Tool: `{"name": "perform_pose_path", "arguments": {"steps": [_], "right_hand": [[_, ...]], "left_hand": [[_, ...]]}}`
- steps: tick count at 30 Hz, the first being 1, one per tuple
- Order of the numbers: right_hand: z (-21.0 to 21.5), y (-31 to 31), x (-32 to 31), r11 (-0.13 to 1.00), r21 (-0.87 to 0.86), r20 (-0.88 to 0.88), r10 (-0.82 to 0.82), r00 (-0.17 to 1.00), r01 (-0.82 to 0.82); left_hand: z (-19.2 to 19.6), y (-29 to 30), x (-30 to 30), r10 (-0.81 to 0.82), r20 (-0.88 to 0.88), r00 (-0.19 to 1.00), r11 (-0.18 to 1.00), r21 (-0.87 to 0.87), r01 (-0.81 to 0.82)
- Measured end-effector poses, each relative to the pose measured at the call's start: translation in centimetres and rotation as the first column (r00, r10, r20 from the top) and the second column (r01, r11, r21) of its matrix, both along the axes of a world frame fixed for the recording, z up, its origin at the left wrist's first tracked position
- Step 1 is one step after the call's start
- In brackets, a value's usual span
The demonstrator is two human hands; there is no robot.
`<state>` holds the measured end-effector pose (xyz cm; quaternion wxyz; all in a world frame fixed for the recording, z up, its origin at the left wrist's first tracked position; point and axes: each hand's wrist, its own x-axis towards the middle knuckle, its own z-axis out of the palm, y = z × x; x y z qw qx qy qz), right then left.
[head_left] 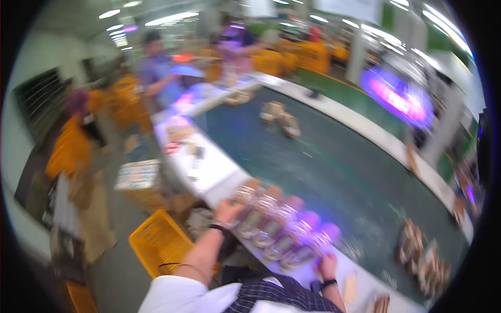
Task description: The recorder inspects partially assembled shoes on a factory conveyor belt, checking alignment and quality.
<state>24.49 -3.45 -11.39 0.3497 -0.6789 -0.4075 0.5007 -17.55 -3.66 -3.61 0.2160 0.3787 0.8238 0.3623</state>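
Several sandals stand side by side in a tight slanting row on the white ledge in front of me. They have pale soles and shiny straps, lit purple. My left hand grips the sandal at the row's left end, its fingers closed on the side. At the opposite end my right hand is closed on the edge of the rightmost sandal, lower and nearer to me. Motion blur softens the fingers and the strap details.
A dark green conveyor belt runs beyond the ledge, carrying shoes far off and more shoes at right. A yellow crate sits left of me. A co-worker in blue stands at the far left.
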Motion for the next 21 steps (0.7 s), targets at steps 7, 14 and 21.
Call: {"name": "perform_pose_path", "arguments": {"steps": [7, 14, 21], "right_hand": [[-1.2, 5.0, 1.1, 0.988, 0.028, -0.17, 0.152, 0.974, -0.15], [0.7, 9.7, 21.0, 0.812, 0.54, 0.615, -0.561, 0.555, 0.222], [0.3, 15.7, 35.3, 0.837, 0.318, 0.682, -0.528, 0.507, 0.445]], "left_hand": [[-7.5, 1.8, -9.6, -0.028, -0.051, 0.998, 0.992, 0.118, 0.034], [-7.9, 3.4, -6.8, 0.0, -0.566, 0.824, 0.991, -0.111, -0.077], [3.2, -0.2, 11.2, -0.393, -0.291, 0.872, 0.844, 0.263, 0.468]]}}
